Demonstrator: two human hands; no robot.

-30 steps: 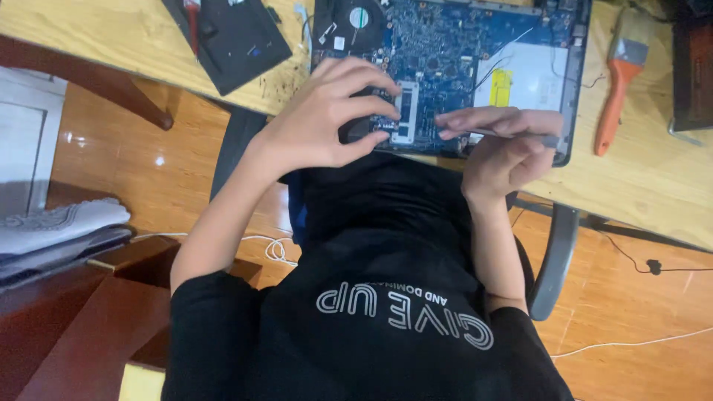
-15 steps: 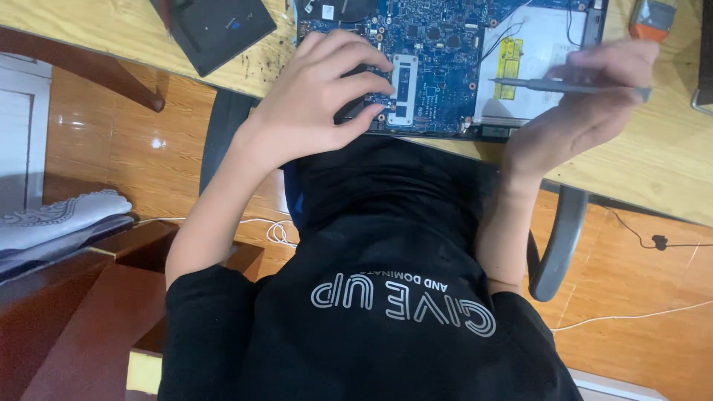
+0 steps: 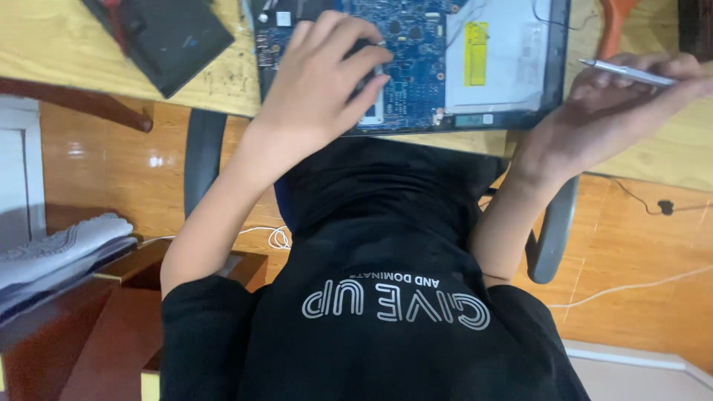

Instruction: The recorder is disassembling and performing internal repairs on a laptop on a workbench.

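Since the previous frame, my right hand (image 3: 609, 111) is swinging out toward 3 o'clock, fingers closed around a slim metal tool (image 3: 627, 72) lying along the 9-to-3 line, tip at 9. My left hand (image 3: 319, 82) is resting curled, gripping nothing visible, on the blue circuit board (image 3: 416, 44) inside the opened laptop shell (image 3: 555, 67) at 12 o'clock.

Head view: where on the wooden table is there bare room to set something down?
Bare wood shows on the table between the black cover and the opened laptop, and under the right hand holding a silver tool. The laptop is crowded: the left hand rests there.
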